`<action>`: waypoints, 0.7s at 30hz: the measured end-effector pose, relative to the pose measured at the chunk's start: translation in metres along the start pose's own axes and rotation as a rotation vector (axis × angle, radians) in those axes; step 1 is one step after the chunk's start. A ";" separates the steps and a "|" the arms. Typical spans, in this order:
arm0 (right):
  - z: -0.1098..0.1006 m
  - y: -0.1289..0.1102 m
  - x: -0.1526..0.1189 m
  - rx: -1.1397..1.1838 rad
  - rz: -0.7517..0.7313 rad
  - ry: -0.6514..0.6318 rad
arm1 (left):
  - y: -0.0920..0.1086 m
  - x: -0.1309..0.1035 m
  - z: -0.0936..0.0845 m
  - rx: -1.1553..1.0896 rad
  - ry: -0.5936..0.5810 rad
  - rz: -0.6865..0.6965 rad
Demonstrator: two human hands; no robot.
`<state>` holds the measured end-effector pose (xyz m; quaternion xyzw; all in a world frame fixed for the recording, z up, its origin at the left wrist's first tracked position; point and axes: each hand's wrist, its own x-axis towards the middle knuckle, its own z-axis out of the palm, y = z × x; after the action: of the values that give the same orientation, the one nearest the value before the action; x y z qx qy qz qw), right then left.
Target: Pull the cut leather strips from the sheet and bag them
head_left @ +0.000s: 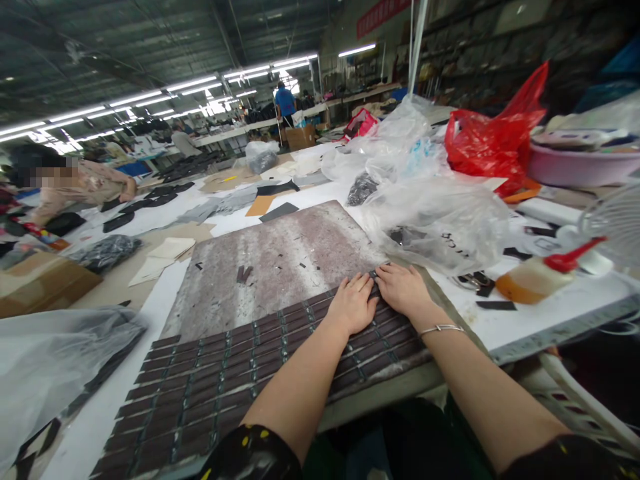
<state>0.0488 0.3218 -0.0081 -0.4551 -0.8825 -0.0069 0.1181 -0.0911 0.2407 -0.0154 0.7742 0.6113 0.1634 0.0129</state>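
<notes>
A worn grey-brown board (280,260) lies on the white table, its near part covered with rows of dark strips (240,363). At the right end of the top row, my left hand (354,303) rests on the strips, palm down. Beside it, my right hand (403,288) touches the board's right edge, its fingertips close to the left hand's. A small dark piece shows between the fingertips of both hands, and what the right fingers press is mostly hidden. Loose dark scraps (244,274) lie on the board's bare upper part.
Clear plastic bags (440,220) and a red bag (495,143) lie beyond the board. A glue bottle (533,279) with a red nozzle and a fan (615,220) are at right. At left are a cardboard box (45,283) and a person (83,183) working.
</notes>
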 end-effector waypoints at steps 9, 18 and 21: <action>-0.009 -0.006 -0.024 0.005 0.024 -0.097 | -0.002 -0.001 0.002 -0.019 -0.018 -0.034; 0.010 -0.008 -0.040 -0.074 -0.008 -0.119 | -0.010 0.006 0.002 -0.215 0.032 -0.103; 0.006 -0.010 -0.040 -0.085 -0.006 -0.111 | -0.024 -0.001 -0.022 -0.400 0.156 -0.263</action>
<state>0.0618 0.2849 -0.0215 -0.4568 -0.8879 -0.0195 0.0498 -0.1196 0.2422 -0.0002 0.6551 0.6614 0.3375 0.1396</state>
